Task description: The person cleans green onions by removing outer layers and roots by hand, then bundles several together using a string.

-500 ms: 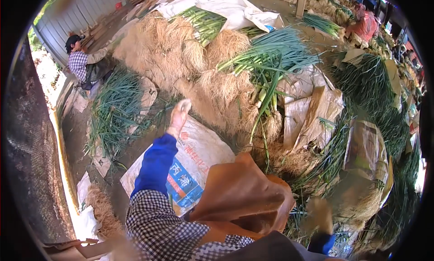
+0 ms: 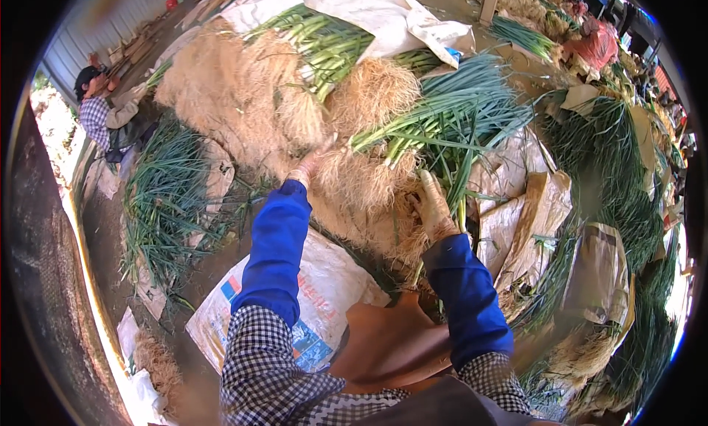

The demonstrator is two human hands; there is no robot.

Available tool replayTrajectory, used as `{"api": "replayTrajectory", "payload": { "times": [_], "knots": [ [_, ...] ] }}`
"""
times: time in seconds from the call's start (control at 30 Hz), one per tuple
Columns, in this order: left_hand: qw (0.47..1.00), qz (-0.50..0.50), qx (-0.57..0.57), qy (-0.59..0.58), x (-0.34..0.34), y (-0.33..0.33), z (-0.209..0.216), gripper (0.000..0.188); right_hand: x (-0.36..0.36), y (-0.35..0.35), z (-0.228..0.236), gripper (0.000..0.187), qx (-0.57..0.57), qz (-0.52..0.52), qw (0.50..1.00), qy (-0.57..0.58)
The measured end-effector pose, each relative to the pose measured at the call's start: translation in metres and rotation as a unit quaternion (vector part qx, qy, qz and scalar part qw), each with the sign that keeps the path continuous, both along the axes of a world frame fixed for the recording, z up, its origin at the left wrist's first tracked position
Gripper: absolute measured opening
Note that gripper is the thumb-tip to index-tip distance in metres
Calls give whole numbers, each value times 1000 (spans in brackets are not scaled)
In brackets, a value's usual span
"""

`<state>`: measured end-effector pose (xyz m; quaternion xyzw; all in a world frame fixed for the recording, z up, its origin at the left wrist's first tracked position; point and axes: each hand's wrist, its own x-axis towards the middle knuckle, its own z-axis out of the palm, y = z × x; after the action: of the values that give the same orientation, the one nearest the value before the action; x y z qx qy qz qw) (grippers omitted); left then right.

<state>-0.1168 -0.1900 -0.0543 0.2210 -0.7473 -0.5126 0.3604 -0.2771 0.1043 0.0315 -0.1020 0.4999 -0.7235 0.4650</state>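
Green onions [image 2: 450, 105], pale roots [image 2: 361, 179] between left hand [image 2: 311, 165] and right hand [image 2: 436, 208]

I watch from a distance, through the left camera worn on the person's head. It looks downward and forward, so the checked left sleeve [image 2: 273, 371] enters at seven o'clock and the checked right sleeve [image 2: 493, 378] near five, both very close to the lens. The left hand [image 2: 308, 168] and the right hand [image 2: 436, 208] are farther, around the middle. Toward twelve o'clock I see the onion pile [image 2: 372, 90], and between ten and eleven, a distant metal wall [image 2: 140, 16]. My fisheye bends straight edges near the rim.
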Motion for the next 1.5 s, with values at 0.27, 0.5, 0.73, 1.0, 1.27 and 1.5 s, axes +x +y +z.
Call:
{"api": "replayTrajectory", "payload": {
  "times": [0.27, 0.5, 0.73, 1.0, 1.27, 1.5],
  "knots": [
    [996, 43, -61, -53, -2, 12, -14, 48, -20, -96, -36, 108, -100, -54, 991, 73],
    [968, -20, -238, -82, -58, 134, 9, 50, -74, -12, -50, 84, -203, -24, 977, 61],
    [964, -124, -233, -24, -122, 302, 68, 53, -74, 158, -2, 71, -95, -73, 984, 135],
    [958, -243, -142, -54, -182, 532, 151, 67, -63, 449, 17, 58, 187, -281, 913, 230],
    [892, -412, -71, -173, -219, 650, 92, 84, -90, 583, 0, 45, 361, -362, 814, 274],
    [847, -511, -143, -42, -175, 537, 127, 42, -99, 636, 43, 34, 494, -392, 695, 346]
  ]
}}
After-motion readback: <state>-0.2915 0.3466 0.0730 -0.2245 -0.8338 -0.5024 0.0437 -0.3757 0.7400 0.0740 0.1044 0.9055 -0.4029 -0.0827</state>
